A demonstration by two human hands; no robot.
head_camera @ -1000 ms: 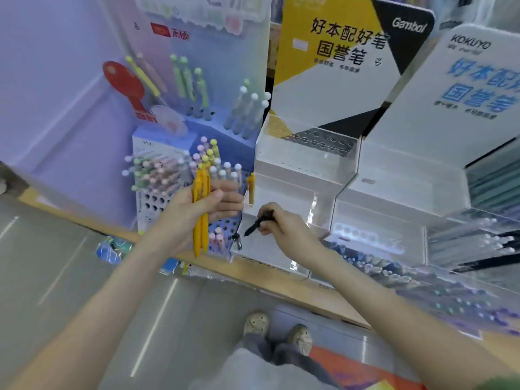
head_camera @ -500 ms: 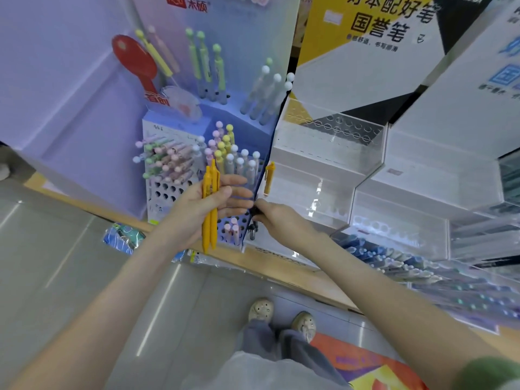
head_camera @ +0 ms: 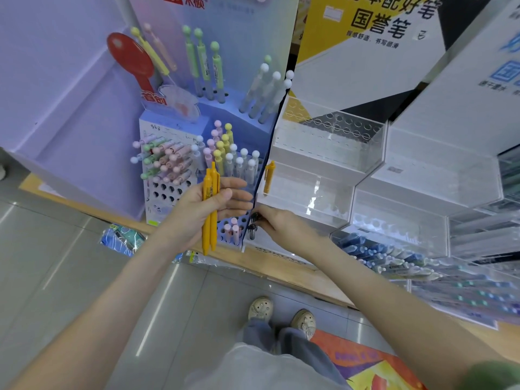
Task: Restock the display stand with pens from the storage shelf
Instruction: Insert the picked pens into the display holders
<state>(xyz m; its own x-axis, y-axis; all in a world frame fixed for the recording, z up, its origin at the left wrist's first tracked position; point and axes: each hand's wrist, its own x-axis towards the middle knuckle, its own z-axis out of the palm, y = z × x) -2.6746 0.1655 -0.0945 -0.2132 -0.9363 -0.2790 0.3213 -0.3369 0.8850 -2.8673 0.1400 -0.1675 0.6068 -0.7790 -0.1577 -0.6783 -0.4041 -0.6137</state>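
Observation:
My left hand grips a small bundle of yellow pens, held upright in front of the blue display stand. Close to its right, my right hand pinches a black pen at the lower left corner of the clear acrylic stand. Its tip points down by the stand's bottom row. One yellow pen stands in the acrylic stand's left side. Most holes of that stand hold nothing.
The blue stand holds several pastel ball-topped pens. More clear trays with blue pens run to the right on the wooden shelf edge. Packaged items lie under the shelf at left. My shoes stand on the grey floor.
My right hand has moved left and down with the black pen, from in front of the acrylic stand to its lower left corner. The left hand keeps the yellow pens.

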